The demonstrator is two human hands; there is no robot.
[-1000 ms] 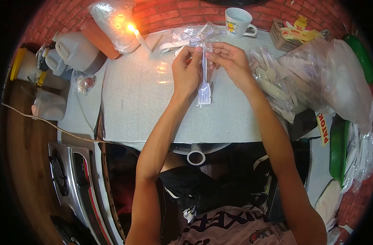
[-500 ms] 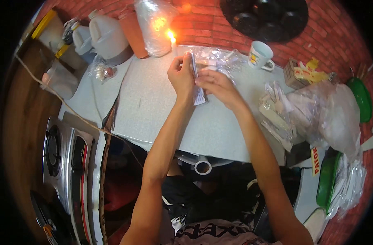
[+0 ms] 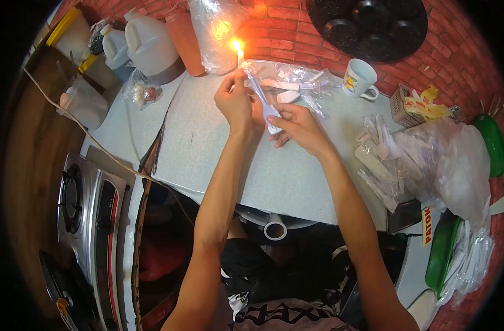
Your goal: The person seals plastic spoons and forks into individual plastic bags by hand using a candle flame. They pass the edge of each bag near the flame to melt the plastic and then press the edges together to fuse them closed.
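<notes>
A white plastic spoon (image 3: 271, 113) in a thin clear wrapper slants up toward a lit candle (image 3: 240, 55). Its bowl end is pinched between the thumb and fingers of my right hand (image 3: 299, 126). The closed fingers of my left hand (image 3: 235, 99) hold the upper end of the wrapper, just below the flame. Behind my hands, clear wrappers with white plastic cutlery (image 3: 296, 85) lie on the grey tabletop (image 3: 202, 132).
A mug (image 3: 359, 80), a small basket (image 3: 405, 106) and bagged cutlery (image 3: 379, 157) are at the right. Jugs (image 3: 150, 47) and a plastic-wrapped bundle (image 3: 214, 36) stand at the back left. A gas stove (image 3: 81, 204) sits at lower left.
The wrapped spoon has turned from near upright to a slant, its upper end now by the flame. My right hand has moved down and now pinches the bowl end.
</notes>
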